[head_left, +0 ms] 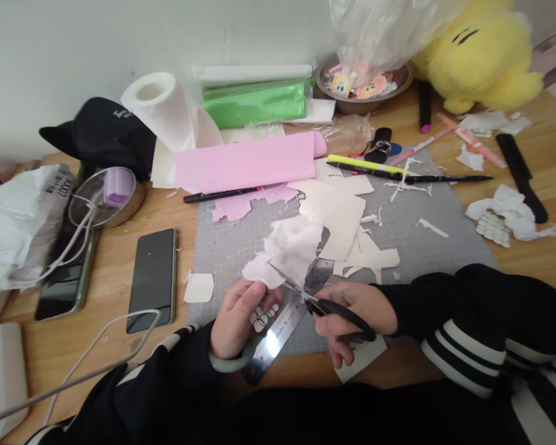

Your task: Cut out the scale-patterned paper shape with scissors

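In the head view my left hand (238, 315) pinches the lower edge of a crumpled white sheet (291, 244), which looks like thin paper or tissue. My right hand (354, 315) grips black-handled scissors (345, 314), whose blades are parted and lie against the sheet near my left fingertips. Below my left fingers are small white cut pieces with black outlines (260, 318). A metal ruler (275, 340) lies under both hands on the grey cutting mat (398, 327). Cut white card (336, 210) lies just beyond the sheet.
A folded pink sheet (245, 162), pens (366, 163) and paper scraps (433, 227) lie further back. Left are a phone (152, 278), a cable (97, 364) and a metal bowl (136, 201). A yellow plush toy (482, 59) and a black comb (521, 179) are right.
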A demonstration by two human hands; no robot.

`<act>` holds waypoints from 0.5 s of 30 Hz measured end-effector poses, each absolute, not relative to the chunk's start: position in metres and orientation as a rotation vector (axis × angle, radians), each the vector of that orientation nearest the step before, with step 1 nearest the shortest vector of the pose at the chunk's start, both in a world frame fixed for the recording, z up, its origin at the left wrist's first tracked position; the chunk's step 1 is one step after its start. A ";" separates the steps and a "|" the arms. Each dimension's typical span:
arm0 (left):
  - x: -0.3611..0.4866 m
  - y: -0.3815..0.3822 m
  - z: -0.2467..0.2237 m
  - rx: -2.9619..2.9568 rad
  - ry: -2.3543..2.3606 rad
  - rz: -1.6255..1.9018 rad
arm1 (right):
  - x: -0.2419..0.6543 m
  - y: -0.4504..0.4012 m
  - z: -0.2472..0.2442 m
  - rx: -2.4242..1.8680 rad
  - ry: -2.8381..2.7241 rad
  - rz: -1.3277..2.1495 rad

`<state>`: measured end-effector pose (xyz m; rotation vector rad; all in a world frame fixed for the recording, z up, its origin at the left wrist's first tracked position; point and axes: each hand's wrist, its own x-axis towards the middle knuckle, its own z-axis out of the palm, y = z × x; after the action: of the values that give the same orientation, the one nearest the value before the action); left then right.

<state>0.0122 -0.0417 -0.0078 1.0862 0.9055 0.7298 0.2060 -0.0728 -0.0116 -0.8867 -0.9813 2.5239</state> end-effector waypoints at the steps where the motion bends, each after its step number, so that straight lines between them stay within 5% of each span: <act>1: 0.012 -0.042 -0.008 1.096 0.964 0.729 | 0.206 -0.073 -0.012 -0.893 -0.985 2.531; 15: 0.011 -0.043 -0.006 1.135 0.961 0.685 | 0.208 -0.074 -0.008 -0.940 -1.081 2.520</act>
<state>0.0108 -0.0427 -0.0060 1.1345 0.9612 0.6850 0.2075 -0.0737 -0.0081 -0.9397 -1.0813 2.5199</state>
